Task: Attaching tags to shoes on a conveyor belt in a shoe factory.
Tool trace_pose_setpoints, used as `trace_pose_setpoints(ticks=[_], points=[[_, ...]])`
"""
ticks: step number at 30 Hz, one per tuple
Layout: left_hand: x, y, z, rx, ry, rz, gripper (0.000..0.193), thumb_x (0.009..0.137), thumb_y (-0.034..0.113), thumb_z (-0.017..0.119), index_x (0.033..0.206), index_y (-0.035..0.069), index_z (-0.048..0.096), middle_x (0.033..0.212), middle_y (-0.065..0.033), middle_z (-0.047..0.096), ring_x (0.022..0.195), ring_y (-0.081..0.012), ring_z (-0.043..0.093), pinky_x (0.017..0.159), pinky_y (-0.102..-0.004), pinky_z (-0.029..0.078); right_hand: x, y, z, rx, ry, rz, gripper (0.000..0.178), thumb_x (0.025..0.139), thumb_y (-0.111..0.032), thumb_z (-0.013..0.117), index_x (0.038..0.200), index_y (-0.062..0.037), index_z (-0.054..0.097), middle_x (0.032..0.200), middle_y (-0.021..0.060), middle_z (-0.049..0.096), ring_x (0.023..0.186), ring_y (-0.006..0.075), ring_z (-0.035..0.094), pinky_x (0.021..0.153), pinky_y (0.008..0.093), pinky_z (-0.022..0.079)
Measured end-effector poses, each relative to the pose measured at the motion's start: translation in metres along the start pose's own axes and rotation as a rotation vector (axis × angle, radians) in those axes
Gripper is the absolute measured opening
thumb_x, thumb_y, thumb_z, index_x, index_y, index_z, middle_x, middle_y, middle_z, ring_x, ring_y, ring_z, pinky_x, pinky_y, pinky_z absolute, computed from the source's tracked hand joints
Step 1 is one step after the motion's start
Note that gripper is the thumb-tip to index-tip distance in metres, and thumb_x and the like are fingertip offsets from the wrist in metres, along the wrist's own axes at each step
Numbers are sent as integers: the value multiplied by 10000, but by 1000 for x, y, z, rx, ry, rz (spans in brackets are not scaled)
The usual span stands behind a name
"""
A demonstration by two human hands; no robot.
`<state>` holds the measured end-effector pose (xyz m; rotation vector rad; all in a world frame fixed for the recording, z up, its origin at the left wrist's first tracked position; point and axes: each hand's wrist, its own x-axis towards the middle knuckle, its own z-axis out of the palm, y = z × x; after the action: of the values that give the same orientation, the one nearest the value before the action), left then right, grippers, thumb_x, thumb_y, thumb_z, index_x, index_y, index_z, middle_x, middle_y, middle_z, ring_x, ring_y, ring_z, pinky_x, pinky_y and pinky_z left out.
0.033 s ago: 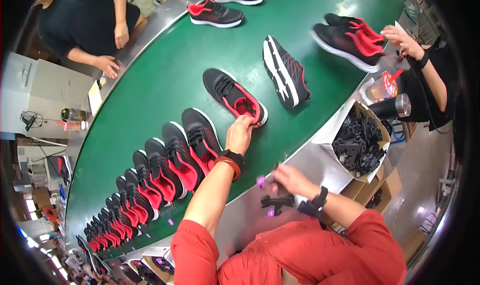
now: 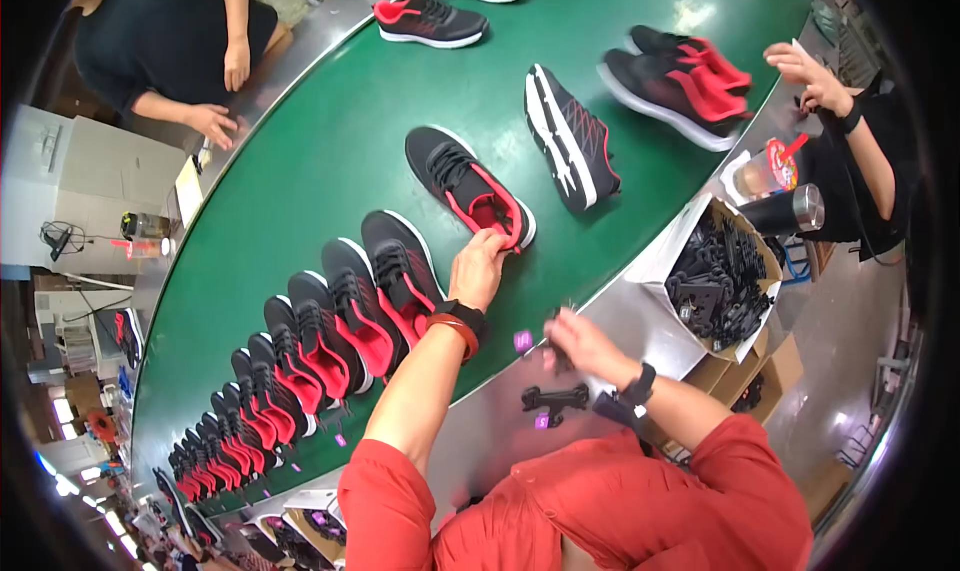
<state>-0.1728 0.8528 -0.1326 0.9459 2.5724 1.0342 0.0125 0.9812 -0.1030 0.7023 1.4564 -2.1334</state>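
My left hand [image 2: 478, 266] reaches onto the green conveyor belt [image 2: 330, 161] and grips the heel of a black sneaker with red lining [image 2: 462, 183]. To its left, a row of several matching black and red sneakers [image 2: 345, 316] lies side by side along the belt's near edge. My right hand [image 2: 582, 346] is over the metal ledge [image 2: 640, 316], its fingers closed on a small black piece that is mostly hidden. Another black plastic piece [image 2: 555, 399] lies on the ledge just below that hand, with small purple tags [image 2: 523, 341] beside it.
A cardboard box of black plastic pieces [image 2: 722, 281] stands at the right. Behind it are a drink cup [image 2: 765, 171] and a steel tumbler [image 2: 785, 211]. More sneakers [image 2: 570, 136] lie farther along the belt. Other people work at the far left [image 2: 215, 121] and the right [image 2: 815, 81].
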Motion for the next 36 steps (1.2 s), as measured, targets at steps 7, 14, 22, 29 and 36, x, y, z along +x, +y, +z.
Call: trace_pose_setpoints(ticks=[7, 14, 22, 29, 36], points=[[-43, 10, -3, 95, -57, -14, 162, 832, 77, 614, 989, 82, 651, 1061, -109, 591, 851, -343, 636, 726, -430, 524, 48, -27, -3, -136, 152, -142, 189, 962, -188, 448, 993, -2, 456, 695, 87, 612, 522, 146, 604, 483, 277, 465], [-60, 3, -4, 121, -58, -37, 167, 839, 92, 608, 1004, 89, 634, 1063, -112, 586, 841, -343, 638, 711, -436, 525, 42, -23, 12, -338, 15, -29, 244, 954, -229, 491, 1027, -5, 554, 634, 72, 601, 477, 124, 571, 460, 272, 446], [-71, 6, -16, 233, -58, -10, 375, 824, 70, 621, 1190, 122, 563, 1097, -97, 594, 871, -329, 641, 694, -423, 530, 58, -43, -2, -459, -261, 47, 285, 945, -291, 502, 1023, -59, 648, 552, 29, 555, 406, 103, 497, 432, 247, 423], [-83, 17, -22, 297, -163, 120, 274, 822, 144, 633, 1093, 150, 588, 1187, -194, 525, 837, -361, 652, 638, -426, 545, 73, -52, -16, -881, -17, -542, 300, 875, -254, 606, 1058, -18, 628, 841, 167, 661, 772, 298, 650, 725, 394, 510], [-98, 13, -21, 393, -188, -35, 578, 810, 24, 525, 1349, 221, 452, 923, -155, 535, 692, -352, 637, 580, -463, 507, 109, -108, -107, -1163, 762, -311, 601, 705, -351, 736, 1172, -20, 552, 1148, 172, 588, 1076, 406, 486, 924, 486, 409]])
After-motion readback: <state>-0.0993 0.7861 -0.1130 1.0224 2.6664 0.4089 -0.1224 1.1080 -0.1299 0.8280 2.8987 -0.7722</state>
